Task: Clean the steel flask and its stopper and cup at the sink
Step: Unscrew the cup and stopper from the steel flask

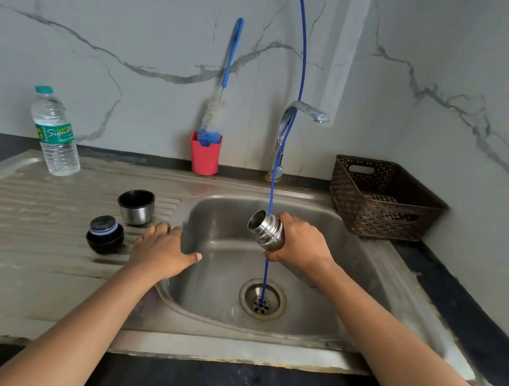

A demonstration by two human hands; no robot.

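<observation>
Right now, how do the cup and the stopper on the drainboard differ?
The cup has a steel wall with a dark inside; the stopper is black with a greyish ring. The cup stands taller and open-mouthed; the stopper is squat and closed on top. The cup sits farther back than the stopper. Both stand on the drainboard.

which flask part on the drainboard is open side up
The steel-sided cup, farther back: its black inside shows. The black stopper nearer is closed on top.

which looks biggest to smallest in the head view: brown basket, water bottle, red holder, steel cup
1. brown basket
2. water bottle
3. red holder and steel cup: about alike, cup nearer the camera, so unranked
</observation>
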